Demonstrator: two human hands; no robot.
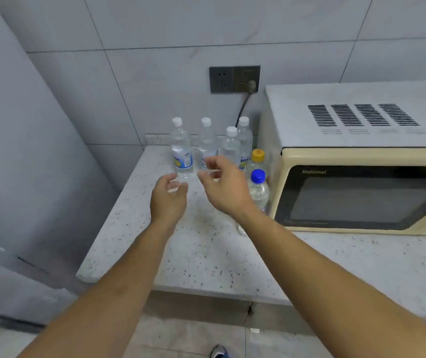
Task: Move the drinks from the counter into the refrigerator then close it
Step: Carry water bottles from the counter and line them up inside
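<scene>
Scene is being lit evenly by soft, cool, diffuse light with only faint shadows being cast on the counter (206, 254), both hands' fingertips are being smeared by motion blur, straight tile lines are being bowed by wide-angle distortion toward the edges, and detail is being softened overall.

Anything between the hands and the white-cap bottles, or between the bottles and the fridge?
Nothing visible blocks the left hand from the leftmost bottle or the right hand from the second bottle. Bare counter leads left to the refrigerator, whose door looks closed.
</scene>
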